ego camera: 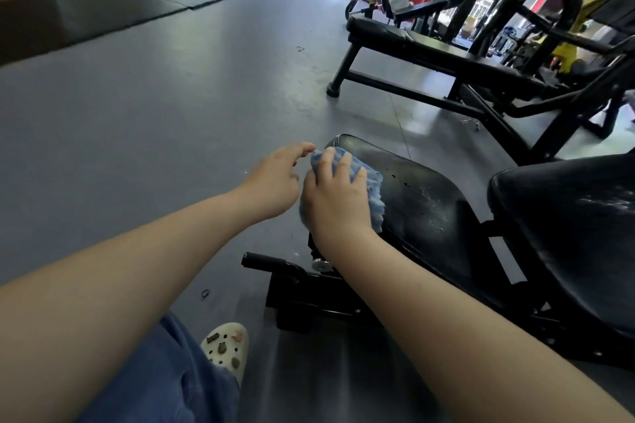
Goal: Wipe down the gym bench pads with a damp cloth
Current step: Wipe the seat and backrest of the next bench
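Note:
A blue cloth [372,187] lies bunched on the near-left edge of the black seat pad [422,203] of the bench. My right hand [335,197] lies on top of the cloth with its fingers curled over it. My left hand [276,182] hovers just left of the pad; its extended finger touches the cloth's far corner and the other fingers are loosely bent. Wet streaks show on the seat pad. The larger back pad [577,237] sits to the right, also streaked.
The bench's black frame and adjustment knob [321,265] sit below the seat pad. Another black bench [405,41] and a rack stand behind. A person sits on a machine far back. My leg and a white clog [228,350] are near the frame. Grey floor spreads left.

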Motion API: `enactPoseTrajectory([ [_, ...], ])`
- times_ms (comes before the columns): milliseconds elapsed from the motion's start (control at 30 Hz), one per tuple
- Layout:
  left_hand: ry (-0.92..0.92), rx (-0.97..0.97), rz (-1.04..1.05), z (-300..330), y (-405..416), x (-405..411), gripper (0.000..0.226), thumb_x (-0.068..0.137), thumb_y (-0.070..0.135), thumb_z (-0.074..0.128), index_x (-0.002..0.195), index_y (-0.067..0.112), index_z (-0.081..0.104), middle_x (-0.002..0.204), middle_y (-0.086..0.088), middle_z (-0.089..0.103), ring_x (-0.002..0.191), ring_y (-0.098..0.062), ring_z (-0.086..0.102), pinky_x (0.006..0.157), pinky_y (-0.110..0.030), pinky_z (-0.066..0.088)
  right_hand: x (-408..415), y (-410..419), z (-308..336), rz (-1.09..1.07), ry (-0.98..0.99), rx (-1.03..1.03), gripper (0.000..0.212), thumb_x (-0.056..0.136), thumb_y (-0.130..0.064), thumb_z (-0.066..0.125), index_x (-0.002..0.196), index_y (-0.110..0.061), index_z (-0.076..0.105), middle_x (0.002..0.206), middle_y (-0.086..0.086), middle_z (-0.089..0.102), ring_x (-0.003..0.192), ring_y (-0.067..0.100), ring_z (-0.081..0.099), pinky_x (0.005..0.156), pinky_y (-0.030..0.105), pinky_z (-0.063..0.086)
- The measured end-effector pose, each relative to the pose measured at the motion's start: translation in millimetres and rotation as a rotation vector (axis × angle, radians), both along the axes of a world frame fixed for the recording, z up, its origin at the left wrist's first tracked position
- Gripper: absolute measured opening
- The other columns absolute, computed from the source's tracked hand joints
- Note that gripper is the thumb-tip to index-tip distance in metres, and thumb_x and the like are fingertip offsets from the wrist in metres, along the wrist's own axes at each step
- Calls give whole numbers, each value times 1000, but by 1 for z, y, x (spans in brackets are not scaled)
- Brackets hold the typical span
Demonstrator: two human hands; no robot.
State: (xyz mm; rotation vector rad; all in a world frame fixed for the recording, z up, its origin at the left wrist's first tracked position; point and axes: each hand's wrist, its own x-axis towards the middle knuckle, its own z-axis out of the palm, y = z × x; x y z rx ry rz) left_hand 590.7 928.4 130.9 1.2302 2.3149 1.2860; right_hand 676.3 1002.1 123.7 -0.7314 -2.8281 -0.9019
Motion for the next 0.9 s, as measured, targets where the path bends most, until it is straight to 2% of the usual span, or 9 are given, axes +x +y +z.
enactPoseTrajectory([
  [67, 39, 8, 23, 3, 0, 2, 55, 89, -10, 36, 138, 15, 41, 143, -4, 43, 129, -21, 42, 104, -25, 30, -1, 2, 12, 62, -65, -80, 56, 94, -33, 50, 142, -9, 34, 153, 22, 8, 139, 46, 13, 108, 57, 23],
  [133, 117, 38, 14, 7, -2, 6, 54, 86, -12, 38, 133, 12, 48, 140, -6, 45, 128, -21, 42, 99, -15, 26, 6, 4, 14, 109, -59, -143, 58, 90, -36, 56, 140, -14, 36, 155, 20, 5, 141, 45, 9, 110, 57, 19],
  [233, 250, 78, -97, 13, -4, 14, 49, 82, -7, 37, 126, 5, 55, 135, -7, 51, 126, -20, 45, 95, -4, 21, 27, 11, 4, 181, 22, -201, 65, 60, -43, 81, 119, -23, 63, 144, 20, 40, 128, 45, 41, 99, 55, 40],
  [333, 324, 74, -189, 18, -3, 20, 46, 81, 0, 38, 122, 5, 60, 130, -7, 56, 121, -19, 50, 97, -7, 24, 58, 24, -4, 312, 135, -221, 49, 69, -34, 62, 118, -26, 65, 133, 20, 53, 116, 42, 55, 90, 51, 48],
  [400, 393, 46, -222, 19, 0, 25, 37, 84, -3, 47, 117, 6, 64, 127, -7, 59, 119, -21, 52, 97, -12, 27, 82, 35, -13, 374, 170, -207, 55, 77, -30, 46, 131, -30, 51, 138, 20, 48, 120, 42, 51, 95, 51, 45],
  [500, 555, -13, -283, 22, 7, 32, 30, 86, 14, 52, 110, 9, 69, 121, -6, 63, 114, -25, 56, 99, -25, 34, 120, 53, -28, 380, 181, -217, 61, 81, -35, 45, 140, -28, 34, 143, 21, 41, 127, 43, 45, 101, 54, 40],
  [633, 710, -82, -377, 26, 22, 48, 28, 88, 26, 54, 108, 17, 70, 124, -1, 62, 118, -25, 54, 103, -41, 37, 171, 72, -39, 225, 238, -382, 70, 81, -45, 46, 145, -26, 26, 148, 16, 36, 135, 36, 37, 111, 50, 30],
  [767, 789, -212, -473, 24, 41, 63, 35, 93, 34, 52, 127, 30, 56, 144, 13, 41, 137, -13, 30, 115, -37, 17, 210, 92, -40, 11, 384, -601, 70, 87, -54, 32, 149, -24, 20, 154, 2, 28, 143, 21, 23, 114, 48, 24],
  [900, 831, -286, -521, 18, 56, 70, 42, 93, 46, 46, 133, 34, 50, 147, 15, 36, 137, -11, 29, 115, -37, 18, 220, 113, -32, -194, 383, -736, 83, 82, -72, 8, 151, -26, 15, 158, -3, 16, 146, 18, 10, 118, 37, 13],
])
